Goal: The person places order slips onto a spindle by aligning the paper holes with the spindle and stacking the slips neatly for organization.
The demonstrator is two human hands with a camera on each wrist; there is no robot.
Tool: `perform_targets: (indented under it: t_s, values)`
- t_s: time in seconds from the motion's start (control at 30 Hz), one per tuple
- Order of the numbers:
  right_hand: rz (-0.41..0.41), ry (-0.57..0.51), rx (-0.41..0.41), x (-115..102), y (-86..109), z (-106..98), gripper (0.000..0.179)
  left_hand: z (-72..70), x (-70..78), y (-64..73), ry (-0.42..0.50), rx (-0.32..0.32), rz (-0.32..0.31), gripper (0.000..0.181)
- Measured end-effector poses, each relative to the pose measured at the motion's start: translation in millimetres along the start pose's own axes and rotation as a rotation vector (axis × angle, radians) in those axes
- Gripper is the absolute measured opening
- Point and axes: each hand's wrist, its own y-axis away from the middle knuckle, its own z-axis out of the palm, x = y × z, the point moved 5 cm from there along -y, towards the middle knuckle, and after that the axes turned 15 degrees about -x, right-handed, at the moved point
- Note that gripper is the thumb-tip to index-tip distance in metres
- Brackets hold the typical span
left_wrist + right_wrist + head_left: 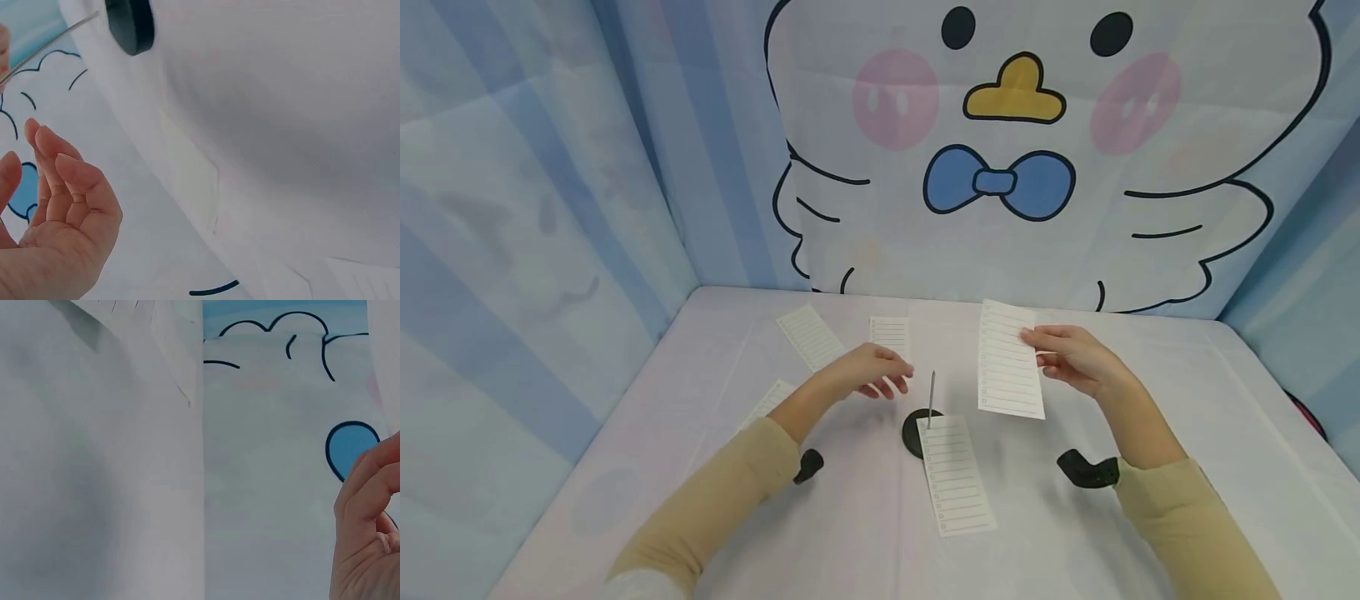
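Observation:
My right hand (pixel 1075 358) pinches a white lined paper slip (pixel 1009 358) by its right edge, holding it up above the table. Beside it to the left, my left hand (pixel 868 371) hovers with relaxed fingers and nothing in them; the left wrist view shows its palm and loosely bent fingers (pixel 81 175). Between and below the hands stands a paper spike with a thin upright metal rod (pixel 932 396) and a round black base (pixel 912 433). Another lined slip (pixel 957 479) partly covers that base, its top edge at the rod's foot; whether the rod pierces it I cannot tell.
Further lined slips lie on the white table: one at the back left (pixel 811 335), one at the back middle (pixel 890 332), one partly behind the left forearm (pixel 772 398). A cloth backdrop with a cartoon bird (pixel 992 250) borders the table's far edge.

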Motion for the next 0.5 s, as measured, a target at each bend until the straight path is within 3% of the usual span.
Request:
perform_targets:
  t_s: [0.23, 0.5]
  values:
    - [-0.041, -0.010, -0.079, -11.6, -1.5, 20.9, 0.011, -12.0, 27.5, 11.9, 0.025, 0.031, 0.090, 0.031]
    - [-0.061, 0.040, -0.158, -20.0, -8.0, 42.2, 0.005, -12.1, 52.6, 22.8, 0.011, 0.039, 0.178, 0.031]
